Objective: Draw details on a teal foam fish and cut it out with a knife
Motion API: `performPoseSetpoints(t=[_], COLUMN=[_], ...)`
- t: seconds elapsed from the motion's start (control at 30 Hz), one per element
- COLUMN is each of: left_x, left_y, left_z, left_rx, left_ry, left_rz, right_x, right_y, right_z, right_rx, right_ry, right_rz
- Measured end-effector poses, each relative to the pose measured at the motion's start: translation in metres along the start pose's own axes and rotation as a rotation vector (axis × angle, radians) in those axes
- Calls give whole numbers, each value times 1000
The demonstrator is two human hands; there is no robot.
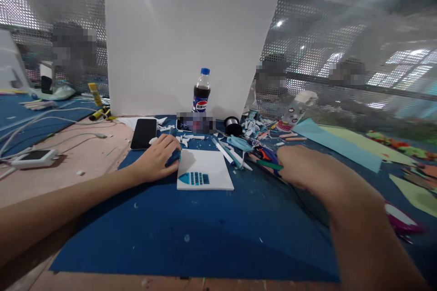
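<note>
My left hand (160,158) is at the left edge of a square white board (208,160), its fingers curled and thumb drawn in towards them. A small teal bit shows at the fingertips, too little of it to name. On the board's lower part lies a teal pattern (194,178): a pointed piece followed by rows of short dark-teal bars. To the right, my right hand (297,166) is over the clutter with the back of the hand towards me. A thin, flat green stick (269,164) sticks out leftwards from its fingers, which are mostly hidden.
Behind the board stand a cola bottle (201,95), a black phone (144,134) and a black-rimmed spool (232,126). Teal and white scraps (254,125) are heaped near a spray bottle (296,111). Coloured sheets (337,143) lie right; cables and a white device (36,158) left.
</note>
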State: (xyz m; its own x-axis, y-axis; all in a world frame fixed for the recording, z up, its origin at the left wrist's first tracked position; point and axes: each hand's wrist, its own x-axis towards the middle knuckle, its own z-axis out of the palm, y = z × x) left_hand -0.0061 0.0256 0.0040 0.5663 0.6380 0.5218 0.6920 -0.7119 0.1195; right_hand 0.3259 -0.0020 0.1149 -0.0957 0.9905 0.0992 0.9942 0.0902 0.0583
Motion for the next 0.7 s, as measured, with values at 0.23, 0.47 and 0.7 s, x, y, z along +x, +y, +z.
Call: performPoseSetpoints(t=[0.23, 0.47, 0.7], left_x=[2, 0, 0], left_y=[-7, -10, -10], left_z=[0, 5, 6], left_rx=[-81, -129, -118], left_ry=[-155, -285, -240], left_rz=[10, -29, -99], right_x=[-12, 21, 27], right_y=[-17, -55, -73], right_z=[-23, 10, 54], right_rx=[-150, 384, 514], right_ry=[35, 2, 61], right_rz=[-44, -160, -203])
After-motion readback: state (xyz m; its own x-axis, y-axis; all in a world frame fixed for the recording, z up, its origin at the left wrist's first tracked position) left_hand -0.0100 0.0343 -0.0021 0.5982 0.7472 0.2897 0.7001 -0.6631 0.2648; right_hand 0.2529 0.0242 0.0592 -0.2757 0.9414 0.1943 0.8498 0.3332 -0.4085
